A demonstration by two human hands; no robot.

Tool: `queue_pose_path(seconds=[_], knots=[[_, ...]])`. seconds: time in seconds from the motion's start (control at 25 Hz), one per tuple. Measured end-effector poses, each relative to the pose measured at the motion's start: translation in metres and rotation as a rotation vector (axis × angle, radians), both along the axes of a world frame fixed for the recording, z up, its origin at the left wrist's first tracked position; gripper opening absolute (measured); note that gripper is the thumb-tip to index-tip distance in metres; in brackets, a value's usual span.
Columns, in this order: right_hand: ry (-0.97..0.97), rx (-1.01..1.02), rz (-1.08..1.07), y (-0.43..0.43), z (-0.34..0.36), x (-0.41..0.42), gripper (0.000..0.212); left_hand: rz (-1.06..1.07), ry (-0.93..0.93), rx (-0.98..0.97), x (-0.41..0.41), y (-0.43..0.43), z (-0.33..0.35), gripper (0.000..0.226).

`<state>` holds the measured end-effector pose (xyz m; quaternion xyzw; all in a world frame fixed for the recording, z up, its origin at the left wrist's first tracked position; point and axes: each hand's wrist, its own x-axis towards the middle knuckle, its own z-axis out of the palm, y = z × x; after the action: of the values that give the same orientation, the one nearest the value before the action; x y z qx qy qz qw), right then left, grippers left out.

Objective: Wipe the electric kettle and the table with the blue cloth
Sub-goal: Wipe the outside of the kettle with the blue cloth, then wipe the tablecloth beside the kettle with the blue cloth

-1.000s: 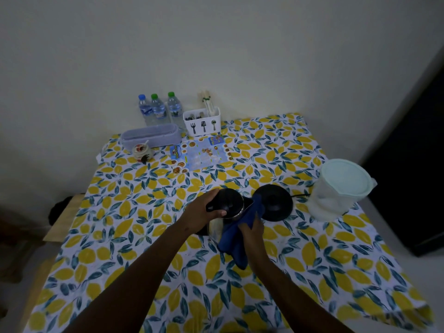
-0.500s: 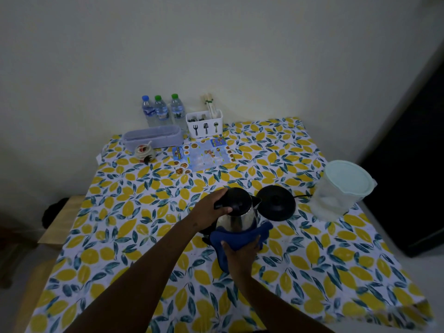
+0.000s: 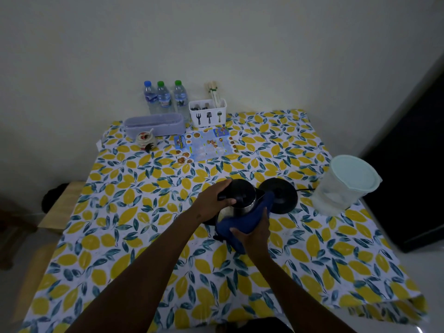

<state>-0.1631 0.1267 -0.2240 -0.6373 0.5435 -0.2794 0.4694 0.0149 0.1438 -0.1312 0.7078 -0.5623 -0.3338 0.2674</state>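
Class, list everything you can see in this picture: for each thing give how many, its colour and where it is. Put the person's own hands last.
electric kettle: 1, steel with black lid, table centre
blue cloth: 1, dark blue, pressed on kettle's near side
kettle base: 1, black, right of kettle
jug: 1, clear with pale lid, right edge
water bottles: 3, clear, far edge
cutlery holder: 1, white, beside bottles
long box: 1, lilac, far left
small jar: 1, pale, before box
leaflet: 1, blue, far centre
table: 1, lemon-print cover
left hand: grips kettle's top
right hand: holds cloth
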Motion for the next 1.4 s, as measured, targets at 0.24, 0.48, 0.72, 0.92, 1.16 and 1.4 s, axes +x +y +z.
queue_pose_path(seconds=[0.24, 0.48, 0.72, 0.92, 1.16, 1.4], knots=[[-0.212, 0.134, 0.117, -0.004, -0.007, -0.044, 0.03, 0.253, 0.0, -0.1, 0.003, 0.015, -0.017, 0.06], [0.074, -0.021, 0.181, -0.027, 0.004, -0.064, 0.042, 0.352, 0.043, -0.159, 0.002, 0.022, -0.021, 0.033], [0.387, -0.136, 0.282, -0.063, 0.005, -0.068, 0.06, 0.551, 0.068, -0.313, 0.01, 0.016, -0.021, 0.032], [0.907, 0.018, 0.558, -0.059, -0.026, -0.064, 0.094, 0.691, 0.045, -0.333, 0.026, -0.001, -0.027, 0.027], [0.943, -0.015, 0.403, -0.037, -0.051, -0.041, 0.108, 0.695, 0.024, -0.336, 0.04, 0.0, -0.045, 0.026], [0.97, -0.114, 0.35, -0.037, -0.064, -0.018, 0.08, 0.748, 0.008, -0.19, 0.014, 0.042, -0.095, 0.067]])
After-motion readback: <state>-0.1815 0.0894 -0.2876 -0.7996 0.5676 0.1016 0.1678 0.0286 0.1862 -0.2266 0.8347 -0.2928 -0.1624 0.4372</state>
